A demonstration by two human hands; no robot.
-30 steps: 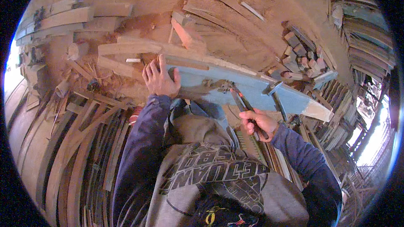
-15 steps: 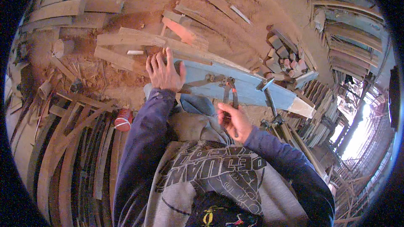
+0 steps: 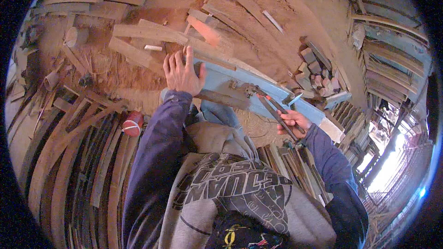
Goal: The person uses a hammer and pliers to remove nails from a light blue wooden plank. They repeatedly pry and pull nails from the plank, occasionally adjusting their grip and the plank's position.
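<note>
A long plank with a blue painted face (image 3: pixel 217 74) lies across in front of me. On its left part rests my left hand (image 3: pixel 185 73), fingers stretched and thumb apart, holding nothing. My right hand (image 3: pixel 295 123) is closed around the handles of a pair of pincers (image 3: pixel 274 109) with orange marks near the head. Their jaws are at a small dark brown lump (image 3: pixel 234 85) on the blue face; whether they bite anything is too small to tell. Just beyond the right hand, a hammer (image 3: pixel 291 97) shows its head at the plank, its handle partly hidden.
Rough boards (image 3: pixel 152 31) lie beyond the plank on reddish dusty ground. A heap of wood offcuts (image 3: pixel 314 67) sits at the right. Long timbers (image 3: pixel 83 166) are stacked at the lower left beside a red container (image 3: pixel 133 123) with a pale band.
My right hand has swung the pincers to the right and tilted them from upright to slanting, their jaws staying near the brown lump. The left hand keeps its place on the plank.
</note>
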